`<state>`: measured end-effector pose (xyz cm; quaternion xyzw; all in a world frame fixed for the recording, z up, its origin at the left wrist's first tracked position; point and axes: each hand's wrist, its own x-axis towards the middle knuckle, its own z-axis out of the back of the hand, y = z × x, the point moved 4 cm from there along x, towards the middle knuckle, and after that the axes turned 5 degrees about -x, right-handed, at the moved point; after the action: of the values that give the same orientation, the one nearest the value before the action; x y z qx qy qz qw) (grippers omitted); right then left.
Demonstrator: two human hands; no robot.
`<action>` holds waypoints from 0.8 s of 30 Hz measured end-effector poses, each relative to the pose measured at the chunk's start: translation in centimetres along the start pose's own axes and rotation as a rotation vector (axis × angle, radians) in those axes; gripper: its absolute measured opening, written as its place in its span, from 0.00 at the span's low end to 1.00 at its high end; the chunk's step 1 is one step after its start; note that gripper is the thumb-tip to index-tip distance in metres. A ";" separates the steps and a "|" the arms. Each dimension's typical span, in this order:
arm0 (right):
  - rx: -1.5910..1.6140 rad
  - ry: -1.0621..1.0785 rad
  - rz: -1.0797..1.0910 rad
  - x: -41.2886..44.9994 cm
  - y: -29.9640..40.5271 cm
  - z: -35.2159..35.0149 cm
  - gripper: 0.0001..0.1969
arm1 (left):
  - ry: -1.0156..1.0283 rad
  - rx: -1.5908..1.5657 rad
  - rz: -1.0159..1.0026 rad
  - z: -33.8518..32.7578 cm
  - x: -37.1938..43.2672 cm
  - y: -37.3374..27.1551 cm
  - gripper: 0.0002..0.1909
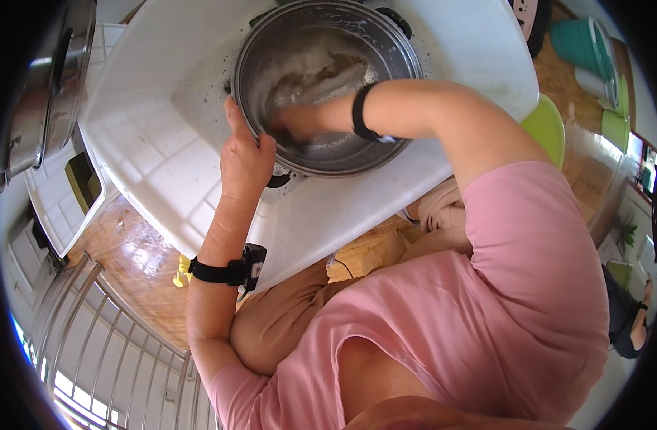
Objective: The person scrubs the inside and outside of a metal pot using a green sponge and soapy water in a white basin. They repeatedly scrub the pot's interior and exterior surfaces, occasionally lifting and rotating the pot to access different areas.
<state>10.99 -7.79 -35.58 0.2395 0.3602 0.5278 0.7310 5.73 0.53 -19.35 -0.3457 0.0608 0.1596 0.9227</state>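
Observation:
A wide metal pot (361, 164) with black handles rests inside a large white plastic tub (162, 107). Cloudy, sudsy water (301, 48) covers the bottom of the pot. At its near left rim, my left hand (248, 158) grips the edge, index finger stretched along the outside. My right hand (301, 123) reaches down into the pot against the inner left side. Motion blurs it, and its fingers are hidden, so whether it holds something cannot be told. Soap bubbles dot the tub around the pot.
Shiny metal cookware (54, 107) stands left of the tub, near a white plastic rack (49, 183). A metal railing (119, 333) runs along the lower left. To the right are a lime-green plastic item (546, 131) and a teal bucket (575, 43). Another person (624, 317) is at far right.

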 end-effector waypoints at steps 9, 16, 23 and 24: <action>-0.242 -0.057 -0.915 -6.4 -10.9 10.3 0.13 | 0.032 -0.053 0.062 0.1 0.1 -0.8 0.40; -0.255 -0.219 -0.042 -0.3 0.1 1.6 0.17 | 0.064 0.006 0.109 -0.7 -0.1 -0.1 0.39; -0.288 -0.087 -0.528 -4.5 -9.0 6.7 0.29 | 0.081 0.072 0.127 -0.8 0.2 -0.2 0.39; -0.317 -0.068 -0.599 -5.0 -7.9 6.8 0.30 | 0.071 0.064 0.127 -0.6 -0.1 -0.2 0.39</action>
<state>20.12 -14.85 -35.69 0.0238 0.3036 0.3306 0.8933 5.73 -0.02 -19.69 -0.3169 0.1204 0.2035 0.9185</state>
